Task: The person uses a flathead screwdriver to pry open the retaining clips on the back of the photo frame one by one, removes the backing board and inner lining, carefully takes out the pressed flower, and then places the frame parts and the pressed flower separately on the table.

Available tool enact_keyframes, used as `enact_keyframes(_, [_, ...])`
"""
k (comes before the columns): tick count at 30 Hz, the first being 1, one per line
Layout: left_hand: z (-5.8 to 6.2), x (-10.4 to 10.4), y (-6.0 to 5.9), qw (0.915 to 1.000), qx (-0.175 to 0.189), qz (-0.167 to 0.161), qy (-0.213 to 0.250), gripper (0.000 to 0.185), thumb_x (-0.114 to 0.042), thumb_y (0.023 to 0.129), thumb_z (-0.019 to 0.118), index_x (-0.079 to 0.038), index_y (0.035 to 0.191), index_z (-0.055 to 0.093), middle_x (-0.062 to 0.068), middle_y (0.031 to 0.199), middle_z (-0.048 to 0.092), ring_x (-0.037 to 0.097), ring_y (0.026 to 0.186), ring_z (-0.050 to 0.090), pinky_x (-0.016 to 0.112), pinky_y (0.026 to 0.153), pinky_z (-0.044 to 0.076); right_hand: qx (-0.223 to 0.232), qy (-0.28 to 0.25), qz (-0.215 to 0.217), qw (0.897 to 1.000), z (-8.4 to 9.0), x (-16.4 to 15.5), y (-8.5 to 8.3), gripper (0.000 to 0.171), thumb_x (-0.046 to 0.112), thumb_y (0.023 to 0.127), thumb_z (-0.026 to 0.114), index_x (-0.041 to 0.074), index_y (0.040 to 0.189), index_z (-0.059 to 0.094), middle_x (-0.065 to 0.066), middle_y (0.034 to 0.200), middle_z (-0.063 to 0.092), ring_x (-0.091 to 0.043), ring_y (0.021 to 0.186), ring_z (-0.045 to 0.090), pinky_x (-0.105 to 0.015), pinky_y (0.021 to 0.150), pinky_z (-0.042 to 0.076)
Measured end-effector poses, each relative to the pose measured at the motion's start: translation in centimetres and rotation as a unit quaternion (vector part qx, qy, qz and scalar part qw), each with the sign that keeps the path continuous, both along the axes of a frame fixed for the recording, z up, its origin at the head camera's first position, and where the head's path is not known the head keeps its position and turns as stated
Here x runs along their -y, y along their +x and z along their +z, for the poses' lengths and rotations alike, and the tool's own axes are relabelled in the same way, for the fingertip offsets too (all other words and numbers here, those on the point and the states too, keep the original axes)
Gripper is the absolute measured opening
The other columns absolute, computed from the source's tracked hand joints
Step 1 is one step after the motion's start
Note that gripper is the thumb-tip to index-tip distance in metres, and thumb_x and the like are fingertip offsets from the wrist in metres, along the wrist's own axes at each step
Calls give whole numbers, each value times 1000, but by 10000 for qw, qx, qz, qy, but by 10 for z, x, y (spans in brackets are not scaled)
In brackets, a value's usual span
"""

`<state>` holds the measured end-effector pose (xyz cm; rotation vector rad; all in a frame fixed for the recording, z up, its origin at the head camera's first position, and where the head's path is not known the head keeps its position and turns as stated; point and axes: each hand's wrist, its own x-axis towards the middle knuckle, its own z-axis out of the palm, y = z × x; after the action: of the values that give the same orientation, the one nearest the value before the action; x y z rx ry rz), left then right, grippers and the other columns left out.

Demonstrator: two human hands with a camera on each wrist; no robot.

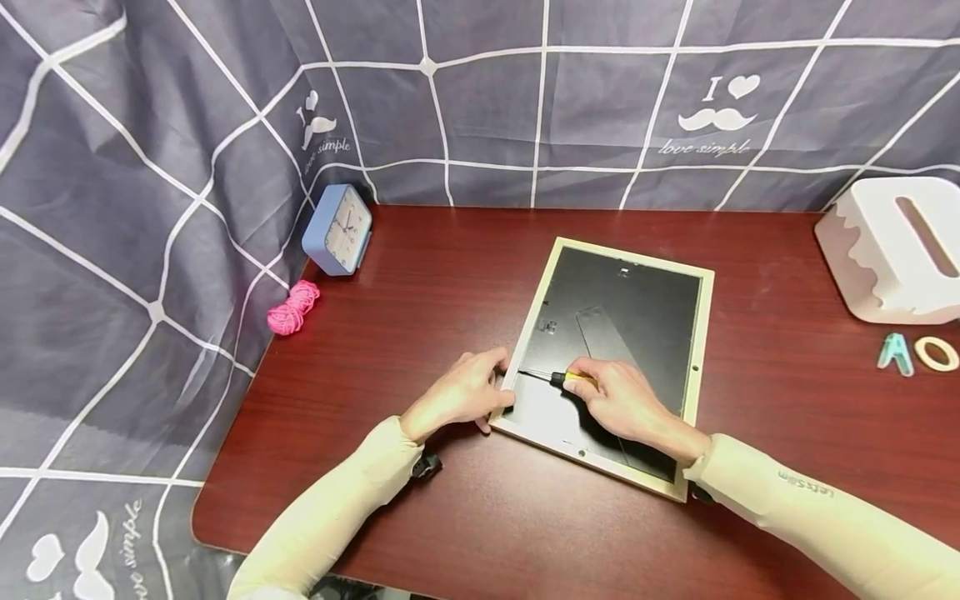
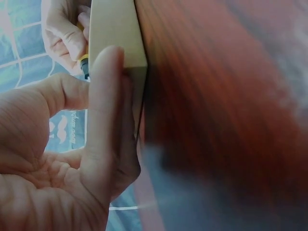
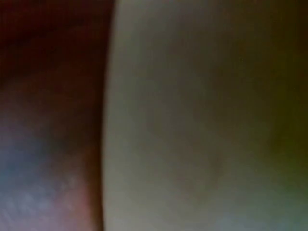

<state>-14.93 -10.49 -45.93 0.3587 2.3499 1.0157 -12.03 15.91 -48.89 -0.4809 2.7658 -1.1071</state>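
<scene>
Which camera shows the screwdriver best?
The head view: the screwdriver shows whole in the right hand, tip on the frame. The left wrist view shows only a bit; the right wrist view is a blur.

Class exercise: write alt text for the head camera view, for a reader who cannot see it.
A person's right hand holds a small yellow-handled screwdriver against the black back of a picture frame lying face down on a dark red table, while the left hand steadies the frame's left edge.
</scene>
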Motion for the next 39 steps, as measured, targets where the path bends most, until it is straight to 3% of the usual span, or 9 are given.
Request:
enact_keyframes(3, [1, 0, 0, 10000, -74, -6, -64, 20, -5, 90, 71, -10, 106, 59, 5, 67, 66, 12, 42, 68, 35, 45, 64, 116, 113, -30, 9999, 15, 5, 3, 8, 23, 104, 70, 19, 98, 75, 6, 70, 59, -11, 69, 50, -30, 63, 39])
enact_keyframes(9, [2, -4, 0, 9996, 98, 148, -213, 23, -6, 91, 73, -9, 111, 61, 6, 70, 67, 14, 44, 69, 36, 47, 66, 178, 360, 64, 9992, 25, 4, 4, 8, 19, 105, 70, 16, 101, 75, 6, 74, 63, -11, 72, 53, -30, 67, 44])
enact_keyframes(20, [4, -11, 11, 9976, 198, 406, -529, 45, -13, 90, 74, -3, 132, 63, 4, 72, 71, 13, 44, 71, 28, 47, 64, 480, -219, 43, 9986, 58, -16, 0, 8, 11, 104, 68, 12, 99, 75, 5, 77, 60, -7, 67, 49, -22, 63, 42])
enact_keyframes(26, [3, -13, 26, 9959, 131, 614, -649, 58, -15, 91, 76, -5, 144, 56, 3, 70, 72, 12, 44, 71, 24, 67, 66, 876, -556, -169, 9945, 74, -22, -1, 10, 13, 106, 66, 6, 102, 71, 1, 79, 64, -7, 69, 53, -23, 59, 42])
enact_keyframes(31, [3, -16, 35, 9957, 294, 726, -504, 68, -15, 93, 76, -7, 153, 45, 6, 71, 73, 13, 45, 72, 31, 83, 69, 1576, -1118, -314, 9806, 79, -22, -1, 16, 13, 109, 59, -3, 110, 63, -3, 80, 61, -7, 61, 49, -22, 51, 41])
enact_keyframes(33, [4, -15, 33, 9960, 513, 658, -323, 72, -13, 95, 76, -6, 158, 41, 9, 76, 74, 16, 49, 74, 31, 82, 70, 1952, -1427, -347, 9697, 78, -19, -1, 19, 12, 110, 56, -6, 113, 58, -3, 80, 58, -7, 59, 47, -21, 49, 39])
enact_keyframes(35, [5, -12, 22, 9949, 770, 645, -16, 71, -11, 97, 76, -5, 159, 40, 13, 81, 74, 20, 53, 76, 34, 74, 72, 2251, -1672, -385, 9591, 77, -15, -1, 19, 13, 111, 55, -5, 115, 53, -2, 80, 56, -7, 59, 46, -19, 49, 37])
enact_keyframes(39, [0, -9, -13, 9917, 810, 816, 574, 63, -15, 100, 77, -2, 154, 47, 15, 86, 75, 23, 58, 77, 36, 61, 71, 2748, -2019, -566, 9383, 72, 0, -5, 18, 14, 111, 53, -1, 119, 46, 0, 80, 54, -9, 62, 48, -17, 50, 34])
